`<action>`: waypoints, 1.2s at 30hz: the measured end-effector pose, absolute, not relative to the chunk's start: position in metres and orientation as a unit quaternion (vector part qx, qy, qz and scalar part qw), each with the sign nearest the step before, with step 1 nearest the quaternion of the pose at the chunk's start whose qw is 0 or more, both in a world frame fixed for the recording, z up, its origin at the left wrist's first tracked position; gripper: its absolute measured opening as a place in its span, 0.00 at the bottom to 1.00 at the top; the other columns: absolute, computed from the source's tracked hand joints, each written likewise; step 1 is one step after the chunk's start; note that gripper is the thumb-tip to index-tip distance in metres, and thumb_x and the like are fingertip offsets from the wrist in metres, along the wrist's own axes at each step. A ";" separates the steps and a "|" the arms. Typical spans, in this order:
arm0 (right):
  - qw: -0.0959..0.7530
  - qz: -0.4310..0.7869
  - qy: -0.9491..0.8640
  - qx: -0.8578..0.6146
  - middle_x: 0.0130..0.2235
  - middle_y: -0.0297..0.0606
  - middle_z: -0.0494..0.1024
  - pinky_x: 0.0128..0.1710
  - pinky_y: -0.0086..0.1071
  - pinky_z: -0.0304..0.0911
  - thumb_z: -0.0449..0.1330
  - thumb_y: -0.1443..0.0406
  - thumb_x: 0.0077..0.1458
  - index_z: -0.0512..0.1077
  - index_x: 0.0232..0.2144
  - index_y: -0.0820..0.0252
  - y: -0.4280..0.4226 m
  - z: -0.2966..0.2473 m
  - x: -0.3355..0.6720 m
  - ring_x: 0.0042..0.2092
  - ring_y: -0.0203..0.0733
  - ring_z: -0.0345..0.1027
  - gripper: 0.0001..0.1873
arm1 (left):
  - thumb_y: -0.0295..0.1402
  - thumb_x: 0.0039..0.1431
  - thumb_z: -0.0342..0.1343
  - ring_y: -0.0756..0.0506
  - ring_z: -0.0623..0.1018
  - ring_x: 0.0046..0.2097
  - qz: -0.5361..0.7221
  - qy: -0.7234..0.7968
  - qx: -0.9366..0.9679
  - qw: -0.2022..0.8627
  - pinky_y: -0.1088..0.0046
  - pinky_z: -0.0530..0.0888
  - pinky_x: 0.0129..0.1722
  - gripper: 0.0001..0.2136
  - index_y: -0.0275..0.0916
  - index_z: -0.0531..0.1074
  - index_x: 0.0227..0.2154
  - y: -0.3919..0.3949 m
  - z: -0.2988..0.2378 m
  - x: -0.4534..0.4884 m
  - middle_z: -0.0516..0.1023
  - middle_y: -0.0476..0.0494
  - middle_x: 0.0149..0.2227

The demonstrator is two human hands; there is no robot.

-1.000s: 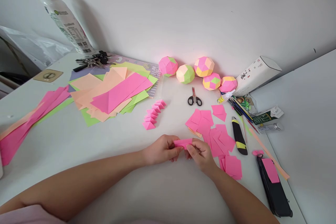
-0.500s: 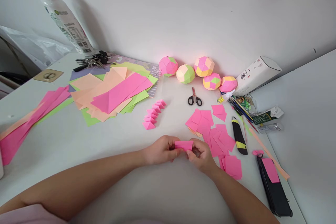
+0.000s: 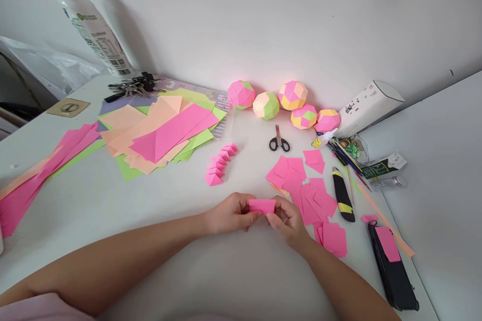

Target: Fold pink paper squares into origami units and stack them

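Note:
A small folded piece of pink paper (image 3: 262, 205) is held level between both hands, above the near part of the table. My left hand (image 3: 235, 214) pinches its left end, thumb in front and fingers behind. At the right end my right hand (image 3: 289, 221) grips it between thumb and curled fingers. Just beyond the left hand stands a row of folded pink paper units (image 3: 221, 163). Loose pink paper squares (image 3: 312, 200) lie spread beside the right hand. Black-handled scissors (image 3: 279, 144) rest farther back.
Several paper balls (image 3: 266, 106) line the wall. Coloured sheets (image 3: 158, 135) and pink strips (image 3: 52, 165) lie at left, with keys (image 3: 133, 85) and a white bottle (image 3: 94, 30) behind. A utility knife (image 3: 343, 194), glue bottle (image 3: 323, 138) and black phone case (image 3: 395, 271) are at right.
Both hands and the pink paper have shifted very slightly left and up. The grip on the paper looks the same, and the other things lie where they were.

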State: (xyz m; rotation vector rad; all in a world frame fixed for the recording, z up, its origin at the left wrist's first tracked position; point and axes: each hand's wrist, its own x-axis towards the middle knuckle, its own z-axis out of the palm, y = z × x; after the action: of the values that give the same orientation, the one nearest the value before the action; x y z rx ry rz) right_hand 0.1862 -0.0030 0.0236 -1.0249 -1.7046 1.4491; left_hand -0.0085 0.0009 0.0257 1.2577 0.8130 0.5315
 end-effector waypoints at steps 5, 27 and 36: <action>0.315 0.529 -0.675 -0.407 0.24 0.33 0.66 0.23 0.29 0.56 0.53 0.62 0.56 0.65 0.23 0.59 -0.003 0.024 0.187 0.24 0.34 0.57 0.11 | 0.37 0.55 0.50 0.53 0.65 0.22 0.253 0.358 0.562 0.702 0.78 0.62 0.22 0.09 0.35 0.67 0.26 0.000 0.025 -0.007 0.65 0.53 0.20; 0.438 0.483 -0.663 -0.369 0.47 0.41 0.63 0.26 0.31 0.63 0.54 0.69 0.52 0.58 0.36 0.53 -0.009 0.012 0.188 0.31 0.35 0.64 0.09 | 0.40 0.55 0.55 0.55 0.68 0.22 0.394 0.333 0.438 0.736 0.77 0.67 0.24 0.13 0.38 0.58 0.28 0.002 0.017 -0.004 0.67 0.55 0.22; 0.388 0.407 -0.727 -0.393 0.51 0.44 0.59 0.35 0.36 0.66 0.54 0.68 0.53 0.69 0.38 0.53 -0.002 0.016 0.189 0.50 0.49 0.60 0.10 | 0.42 0.57 0.51 0.53 0.65 0.25 0.335 0.349 0.521 0.703 0.76 0.66 0.25 0.16 0.37 0.68 0.43 0.001 0.018 -0.007 0.63 0.53 0.24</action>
State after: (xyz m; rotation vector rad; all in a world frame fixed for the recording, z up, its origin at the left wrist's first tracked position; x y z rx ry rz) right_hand 0.1890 -0.0022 0.0160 -1.0010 -1.8509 1.0358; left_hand -0.0067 0.0010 0.0177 1.1596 0.7755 0.7445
